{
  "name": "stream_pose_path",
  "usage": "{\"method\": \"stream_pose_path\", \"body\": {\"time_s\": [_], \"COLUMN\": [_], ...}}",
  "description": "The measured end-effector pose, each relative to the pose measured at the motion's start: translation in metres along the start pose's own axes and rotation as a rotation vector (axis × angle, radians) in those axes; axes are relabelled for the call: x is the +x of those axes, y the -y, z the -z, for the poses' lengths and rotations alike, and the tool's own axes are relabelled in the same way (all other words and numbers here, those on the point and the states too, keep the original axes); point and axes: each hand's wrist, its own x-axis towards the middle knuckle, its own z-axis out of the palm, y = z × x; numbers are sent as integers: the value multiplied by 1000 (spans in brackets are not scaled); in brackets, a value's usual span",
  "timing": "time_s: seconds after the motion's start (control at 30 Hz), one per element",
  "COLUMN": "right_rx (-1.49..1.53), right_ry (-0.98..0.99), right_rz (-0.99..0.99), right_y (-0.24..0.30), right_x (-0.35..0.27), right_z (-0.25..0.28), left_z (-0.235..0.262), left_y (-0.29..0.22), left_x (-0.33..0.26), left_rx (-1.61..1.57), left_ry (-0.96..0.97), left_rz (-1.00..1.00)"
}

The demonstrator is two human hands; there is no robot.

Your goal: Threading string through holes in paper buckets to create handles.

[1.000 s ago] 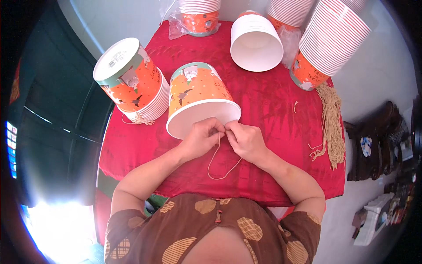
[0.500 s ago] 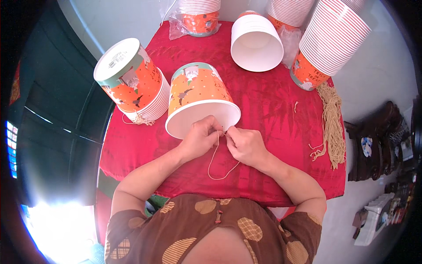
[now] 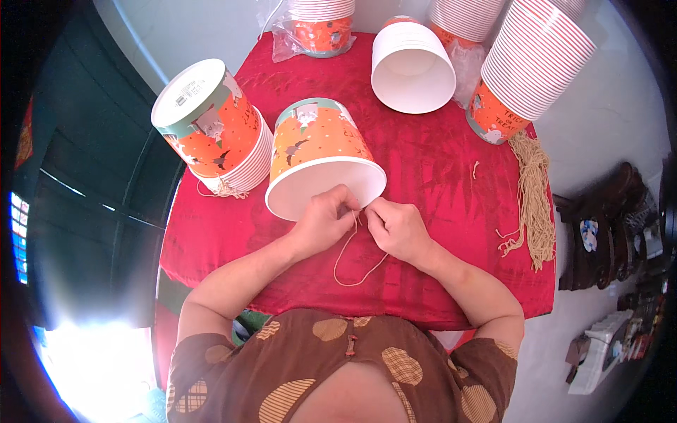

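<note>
An orange paper bucket (image 3: 321,141) with a white inside lies on its side, its mouth toward me. At its near rim my left hand (image 3: 326,220) pinches a thin tan string (image 3: 345,282). My right hand (image 3: 399,229) pinches the string too, its fingertips almost touching the left ones at the rim. The string hangs from the fingers in a loop over the red cloth. Whether it passes through the bucket's wall is hidden by the fingers.
A red cloth (image 3: 437,261) covers the table. Upside-down nested buckets (image 3: 211,134) stand at the left. Behind are another bucket on its side (image 3: 412,74), a tall bucket stack (image 3: 529,70) and bagged buckets (image 3: 322,32). A bundle of tan strings (image 3: 532,204) hangs at the right edge.
My hands stay at the rim, with only small finger shifts. The string's loop has moved slightly, and a short piece of string now shows below the left fingers.
</note>
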Motion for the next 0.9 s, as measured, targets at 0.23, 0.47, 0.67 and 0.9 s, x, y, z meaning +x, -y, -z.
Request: {"method": "stream_pose_path", "body": {"time_s": [0.23, 0.47, 0.67, 0.9], "right_rx": [50, 30, -57, 13], "right_ry": [-35, -50, -20, 20], "right_rz": [27, 86, 111, 14], "right_y": [-4, 2, -3, -2], "right_x": [0, 0, 0, 1], "right_z": [-4, -3, -8, -6], "left_z": [1, 3, 5, 6], "left_y": [-4, -7, -10, -11], "left_x": [-1, -1, 0, -1], "left_rx": [42, 100, -74, -83], "left_ry": [-1, 20, 62, 77], "left_rz": [-64, -56, 35, 23]}}
